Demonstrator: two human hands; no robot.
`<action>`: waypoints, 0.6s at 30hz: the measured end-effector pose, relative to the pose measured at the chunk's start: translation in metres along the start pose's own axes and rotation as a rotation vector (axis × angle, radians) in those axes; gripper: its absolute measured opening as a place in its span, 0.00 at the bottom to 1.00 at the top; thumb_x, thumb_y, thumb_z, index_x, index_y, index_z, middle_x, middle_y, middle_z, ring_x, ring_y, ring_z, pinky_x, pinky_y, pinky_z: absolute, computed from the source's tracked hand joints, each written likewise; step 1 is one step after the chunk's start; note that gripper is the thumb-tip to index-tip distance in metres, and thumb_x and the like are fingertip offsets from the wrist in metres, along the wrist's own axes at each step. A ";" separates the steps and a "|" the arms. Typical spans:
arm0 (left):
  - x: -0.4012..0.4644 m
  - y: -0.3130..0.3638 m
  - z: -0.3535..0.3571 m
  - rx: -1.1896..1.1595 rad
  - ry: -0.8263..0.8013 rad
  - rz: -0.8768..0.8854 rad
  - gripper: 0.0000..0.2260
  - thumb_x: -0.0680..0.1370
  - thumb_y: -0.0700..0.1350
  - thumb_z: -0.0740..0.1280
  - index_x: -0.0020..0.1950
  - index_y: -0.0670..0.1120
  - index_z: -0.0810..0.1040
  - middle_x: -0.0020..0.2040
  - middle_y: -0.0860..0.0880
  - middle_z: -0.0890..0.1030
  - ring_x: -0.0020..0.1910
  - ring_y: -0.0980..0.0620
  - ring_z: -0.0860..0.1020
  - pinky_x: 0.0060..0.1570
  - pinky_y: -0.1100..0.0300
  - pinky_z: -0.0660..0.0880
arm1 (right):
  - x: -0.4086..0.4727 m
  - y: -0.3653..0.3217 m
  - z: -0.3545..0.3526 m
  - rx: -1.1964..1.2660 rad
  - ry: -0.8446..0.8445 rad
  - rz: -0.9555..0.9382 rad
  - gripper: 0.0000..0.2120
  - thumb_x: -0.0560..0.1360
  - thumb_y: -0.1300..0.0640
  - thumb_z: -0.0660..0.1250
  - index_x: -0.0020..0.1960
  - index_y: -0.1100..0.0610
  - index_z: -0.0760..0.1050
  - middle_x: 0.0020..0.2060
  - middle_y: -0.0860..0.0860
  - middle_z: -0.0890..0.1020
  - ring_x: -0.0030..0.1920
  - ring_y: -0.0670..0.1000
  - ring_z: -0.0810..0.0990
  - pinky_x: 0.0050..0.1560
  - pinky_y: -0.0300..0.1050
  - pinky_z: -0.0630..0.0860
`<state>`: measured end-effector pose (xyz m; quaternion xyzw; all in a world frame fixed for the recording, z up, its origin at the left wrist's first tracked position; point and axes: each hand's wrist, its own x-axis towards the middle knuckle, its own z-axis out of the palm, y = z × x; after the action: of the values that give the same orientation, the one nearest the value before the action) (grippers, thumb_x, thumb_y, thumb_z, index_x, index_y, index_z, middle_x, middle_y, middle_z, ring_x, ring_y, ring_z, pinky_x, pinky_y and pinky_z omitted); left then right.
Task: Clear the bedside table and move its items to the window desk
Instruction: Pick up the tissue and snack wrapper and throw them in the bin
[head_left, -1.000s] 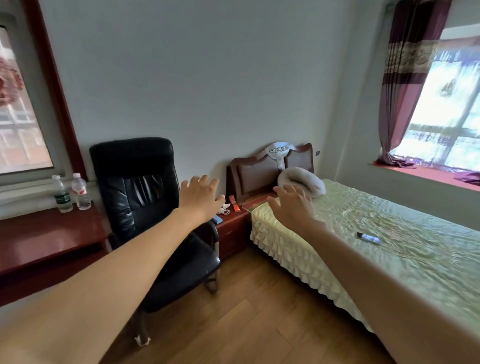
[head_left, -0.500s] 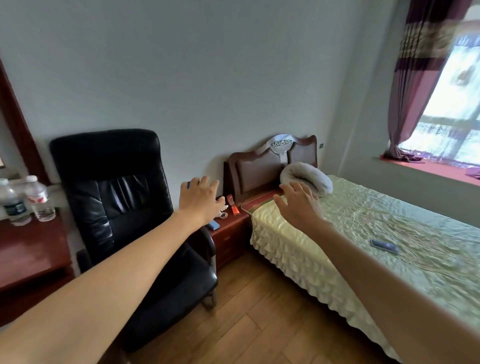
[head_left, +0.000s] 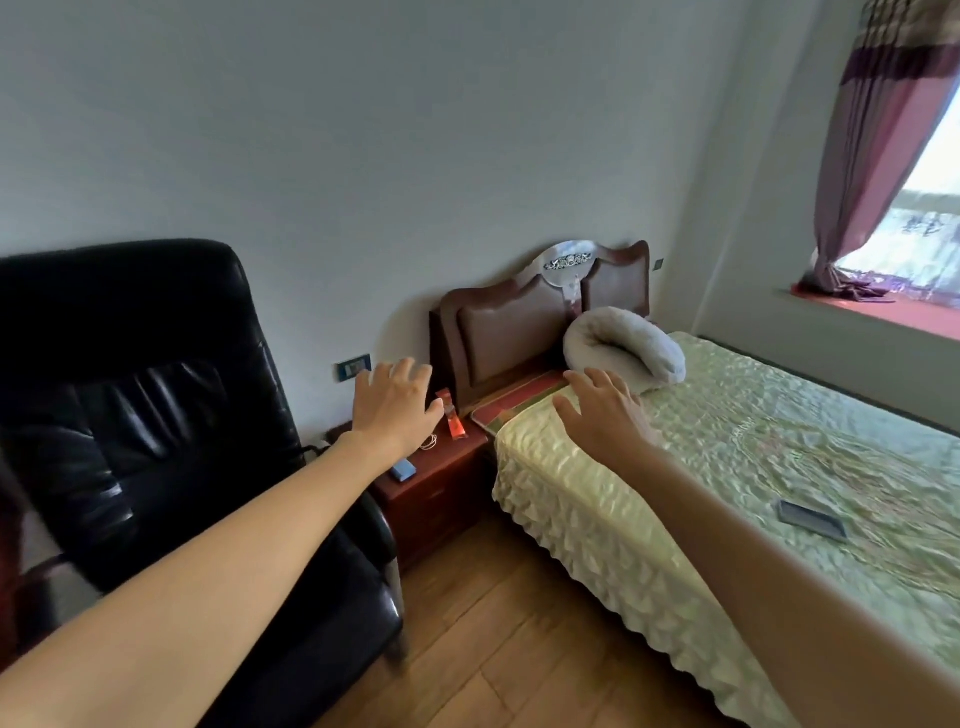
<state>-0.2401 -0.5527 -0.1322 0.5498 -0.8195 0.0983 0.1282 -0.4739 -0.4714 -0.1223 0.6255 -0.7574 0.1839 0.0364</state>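
The dark red bedside table (head_left: 457, 470) stands between the black chair and the bed. On it lie a red packet (head_left: 451, 422), a small blue object (head_left: 403, 470) and a thin white loop (head_left: 429, 442). My left hand (head_left: 396, 402) is stretched out over the table with fingers spread, holding nothing, and it hides part of the tabletop. My right hand (head_left: 605, 410) hovers open over the bed's near corner, to the right of the table. The window desk is out of view.
A black leather office chair (head_left: 156, 415) fills the left side, close to the table. The bed (head_left: 727, 467) with a cream cover, a grey pillow (head_left: 623, 348) and a dark phone (head_left: 810, 519) takes up the right. Wooden floor (head_left: 493, 623) lies between them. A curtained window (head_left: 909, 208) is at far right.
The view has turned right and come closer to the bedside table; the desk with bottles has left the frame. Both hands stay open and stretched forward.
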 end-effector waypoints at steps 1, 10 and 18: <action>0.015 0.005 0.009 0.000 -0.005 -0.014 0.23 0.78 0.56 0.56 0.70 0.48 0.64 0.69 0.46 0.68 0.68 0.44 0.65 0.64 0.47 0.63 | 0.017 0.010 0.006 -0.002 -0.003 -0.017 0.23 0.80 0.46 0.54 0.72 0.53 0.64 0.71 0.54 0.67 0.73 0.55 0.59 0.68 0.55 0.61; 0.122 0.032 0.072 -0.015 -0.065 -0.157 0.20 0.78 0.54 0.56 0.68 0.48 0.66 0.69 0.47 0.68 0.67 0.45 0.65 0.63 0.48 0.62 | 0.167 0.070 0.051 0.018 -0.062 -0.138 0.23 0.79 0.46 0.55 0.71 0.54 0.66 0.70 0.54 0.68 0.72 0.56 0.60 0.67 0.56 0.62; 0.204 0.005 0.137 0.004 -0.094 -0.238 0.22 0.79 0.54 0.55 0.70 0.47 0.65 0.70 0.47 0.67 0.69 0.46 0.64 0.65 0.48 0.62 | 0.275 0.075 0.129 0.073 -0.124 -0.204 0.23 0.79 0.47 0.56 0.72 0.55 0.65 0.70 0.53 0.68 0.72 0.56 0.60 0.68 0.54 0.62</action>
<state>-0.3329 -0.7710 -0.1972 0.6475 -0.7534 0.0580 0.0992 -0.5827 -0.7593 -0.1816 0.7105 -0.6833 0.1676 -0.0146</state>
